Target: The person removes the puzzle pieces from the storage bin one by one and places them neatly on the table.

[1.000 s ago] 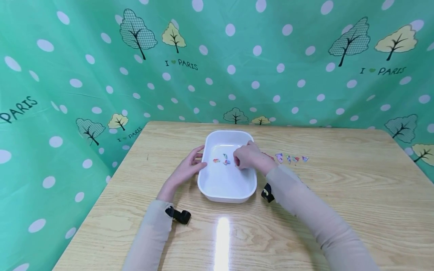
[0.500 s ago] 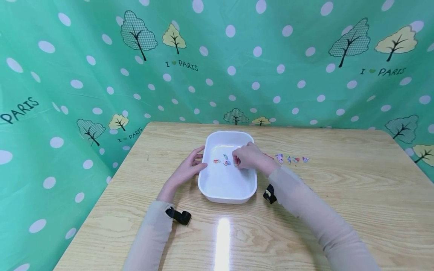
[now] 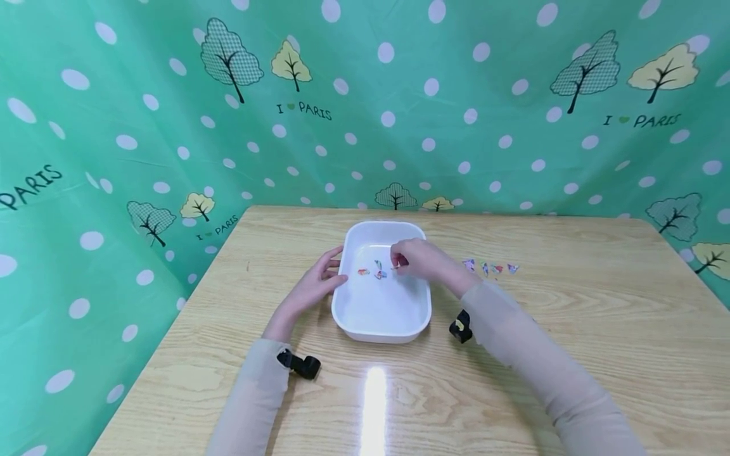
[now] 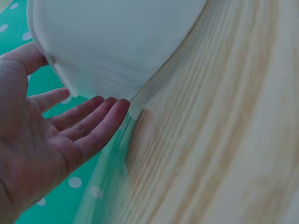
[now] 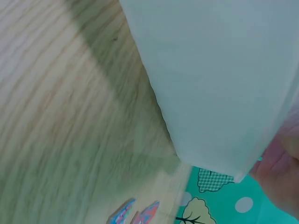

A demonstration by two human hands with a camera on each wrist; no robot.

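A white plastic tub point(image 3: 381, 310) stands on the table. My left hand point(image 3: 316, 282) holds its left side, thumb over the rim and fingers along the outer wall; in the left wrist view the fingers point(image 4: 100, 126) are slightly bent at the wall. My right hand point(image 3: 419, 258) reaches over the right rim into the tub, fingers curled, pinching a small colourful piece point(image 3: 395, 268) that mostly hides behind the fingertips. Several small bright cut-out pieces point(image 3: 380, 274) lie on the tub floor to its left. In the right wrist view the tub's wall point(image 5: 215, 88) covers most of the hand.
Right of the tub, several more patterned pieces point(image 3: 497, 269) lie in a row on the wooden table point(image 3: 570, 304); two show in the right wrist view as pointed colourful shapes point(image 5: 147, 213). A green dotted cloth point(image 3: 365, 126) hangs behind and at the left.
My right hand has lifted slightly, and its forearm has shifted right. More of the fingertips and the piece at them now shows. The left hand and tub stay put.
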